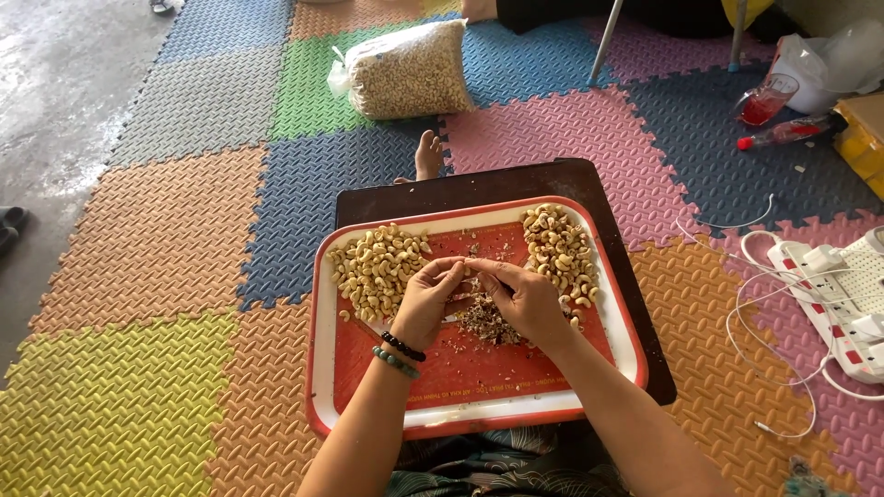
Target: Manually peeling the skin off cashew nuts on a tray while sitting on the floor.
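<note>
A red tray with a white rim (pixel 324 368) rests on a dark lap board (pixel 460 189). On its left lies a pile of pale peeled cashews (pixel 376 262); on its right, a pile of browner cashews (pixel 555 247). Both hands meet over the tray's middle. My left hand (pixel 425 299), with two bead bracelets on the wrist, and my right hand (pixel 525 299) pinch one cashew (pixel 463 265) between their fingertips. A small blade seems to show under the fingers. A heap of brown skin flakes (pixel 483 322) lies below them.
A clear bag full of cashews (pixel 410 69) stands on the coloured foam mats ahead. My foot (pixel 428 155) pokes out past the board. A white power strip with cables (pixel 833 285) lies to the right. Bottles and bags (pixel 783 101) sit at the far right.
</note>
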